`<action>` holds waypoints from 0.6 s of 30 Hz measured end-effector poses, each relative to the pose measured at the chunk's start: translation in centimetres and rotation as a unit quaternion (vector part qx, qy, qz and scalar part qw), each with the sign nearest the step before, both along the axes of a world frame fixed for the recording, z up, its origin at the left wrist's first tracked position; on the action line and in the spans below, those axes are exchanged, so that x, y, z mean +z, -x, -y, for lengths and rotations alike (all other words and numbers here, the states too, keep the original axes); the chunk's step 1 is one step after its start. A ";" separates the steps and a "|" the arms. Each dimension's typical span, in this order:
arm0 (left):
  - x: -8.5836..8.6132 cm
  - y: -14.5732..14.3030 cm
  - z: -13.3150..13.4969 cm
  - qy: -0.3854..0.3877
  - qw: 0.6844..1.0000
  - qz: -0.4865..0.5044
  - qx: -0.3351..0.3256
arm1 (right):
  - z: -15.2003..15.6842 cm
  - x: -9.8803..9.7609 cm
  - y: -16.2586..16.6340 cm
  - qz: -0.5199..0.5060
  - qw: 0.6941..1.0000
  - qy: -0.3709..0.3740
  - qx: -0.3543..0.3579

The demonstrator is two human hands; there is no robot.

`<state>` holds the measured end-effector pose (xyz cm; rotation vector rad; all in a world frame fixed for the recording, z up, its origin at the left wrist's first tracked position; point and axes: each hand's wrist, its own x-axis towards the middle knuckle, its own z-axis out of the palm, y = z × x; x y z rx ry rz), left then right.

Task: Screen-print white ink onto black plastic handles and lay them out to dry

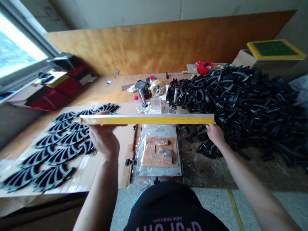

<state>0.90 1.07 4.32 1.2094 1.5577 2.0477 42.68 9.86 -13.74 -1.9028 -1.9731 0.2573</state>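
Observation:
A long, flat yellow-edged frame point(154, 120) is held level in front of me, seen edge-on, so its faces are hidden. My left hand point(106, 138) grips it near the left end, with fingers both above and below the edge. At the right end, my right hand point(215, 133) is closed on the corner. Beneath the frame lies a metal plate fixture point(158, 128) with a brown board point(149, 157) on it, carrying a few small blocks point(166, 152). Clamp knobs point(128, 162) stick out around the plate.
Rows of curved black parts point(54, 157) cover cardboard at left; a large heap of black parts point(231, 96) fills the right. Behind stand a tape roll point(157, 87), a black can point(141, 87) and a red tape dispenser point(204, 67). A green panel with yellow border point(276, 48) rests on a box.

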 end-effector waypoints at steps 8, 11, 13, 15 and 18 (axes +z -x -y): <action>-0.5 1.0 0.1 -0.011 1.000 0.010 -0.019 | 9.3 -0.3 19.1 0.039 0.938 0.041 0.341; -0.7 1.8 -0.1 -0.017 0.998 0.017 -0.051 | 10.1 -0.4 20.4 0.116 0.935 0.021 0.336; -1.0 2.3 0.0 -0.022 0.996 0.029 -0.076 | 10.2 -0.3 20.1 0.113 0.938 0.027 0.327; -1.6 2.8 0.7 -0.011 0.994 0.041 -0.098 | 10.2 -0.1 19.4 0.044 0.950 0.055 0.305; -3.2 3.9 3.5 0.058 0.992 0.037 -0.110 | 9.3 0.7 17.4 -0.134 0.966 0.099 0.197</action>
